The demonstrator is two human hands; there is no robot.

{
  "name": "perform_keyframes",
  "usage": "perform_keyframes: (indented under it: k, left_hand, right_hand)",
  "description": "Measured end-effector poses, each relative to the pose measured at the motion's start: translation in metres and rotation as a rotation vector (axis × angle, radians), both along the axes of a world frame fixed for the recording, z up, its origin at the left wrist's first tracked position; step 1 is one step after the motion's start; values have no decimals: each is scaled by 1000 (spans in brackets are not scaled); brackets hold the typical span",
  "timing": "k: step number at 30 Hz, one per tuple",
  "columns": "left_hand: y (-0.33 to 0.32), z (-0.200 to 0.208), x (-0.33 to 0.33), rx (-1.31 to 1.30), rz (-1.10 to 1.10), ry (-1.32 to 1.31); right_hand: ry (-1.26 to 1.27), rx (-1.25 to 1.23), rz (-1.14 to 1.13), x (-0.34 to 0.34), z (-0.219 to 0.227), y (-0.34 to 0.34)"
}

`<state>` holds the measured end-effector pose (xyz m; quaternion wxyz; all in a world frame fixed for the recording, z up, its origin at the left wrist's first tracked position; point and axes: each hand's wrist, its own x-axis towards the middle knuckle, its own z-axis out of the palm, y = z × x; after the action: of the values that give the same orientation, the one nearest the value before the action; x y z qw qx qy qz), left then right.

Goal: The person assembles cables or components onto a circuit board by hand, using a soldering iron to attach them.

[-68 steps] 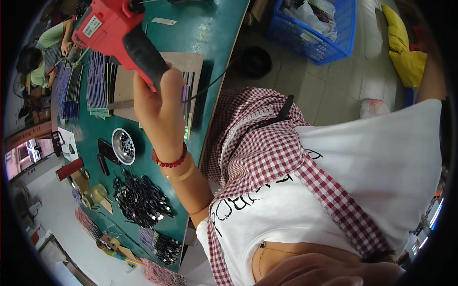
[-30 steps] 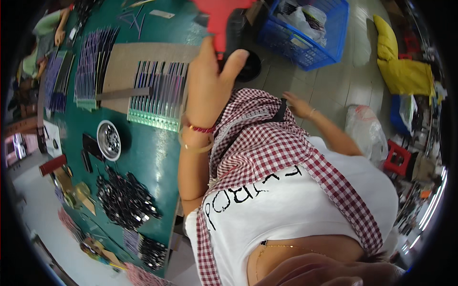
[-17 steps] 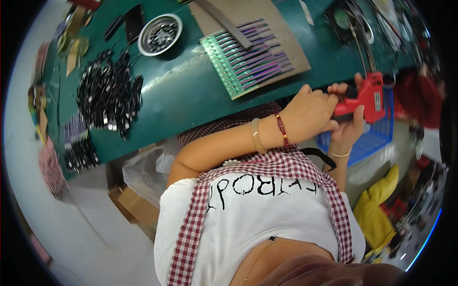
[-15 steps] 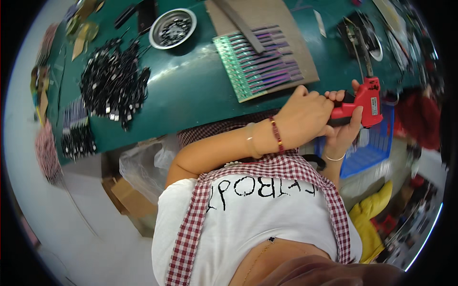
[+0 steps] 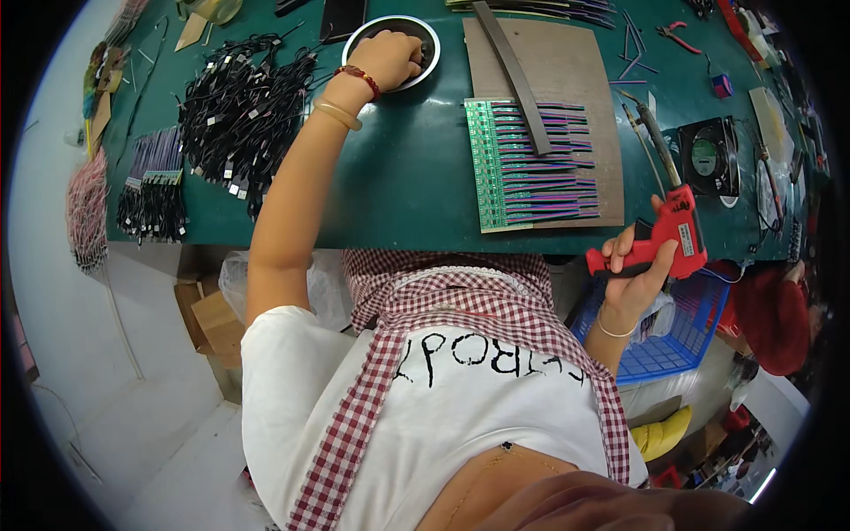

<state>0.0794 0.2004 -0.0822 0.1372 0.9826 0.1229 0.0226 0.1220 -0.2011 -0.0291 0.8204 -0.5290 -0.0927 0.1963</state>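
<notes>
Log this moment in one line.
left hand: fingers in metal bowl | right hand: holds red soldering gun | gray bar: across green board's wires

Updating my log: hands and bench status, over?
Left hand in round silver metal bowl. Right hand holding red pistol-shaped soldering gun. Flat grey bar over some dark wires.

Bowl (image 5: 433,46) shiny metal, gun (image 5: 680,237) smooth plast., tbl top (image 5: 390,195) glossy, sheet (image 5: 567,71) matt cardbd, apron (image 5: 469,303) cloth.
</notes>
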Motion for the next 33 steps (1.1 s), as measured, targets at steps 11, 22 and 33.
perform_keyframes:
  k: [11, 22, 33]
  left_hand:
    - [1, 2, -16, -26, 116, -311]
    - [-23, 17, -18, -32, 90, -431]
    - [-37, 28, -27, -242, 25, -496]
  right_hand:
    - [8, -84, -42, -4, 29, 15]
    - [53, -65, 29, -8, 36, 33]
    - [60, -45, 81, -14, 40, 38]
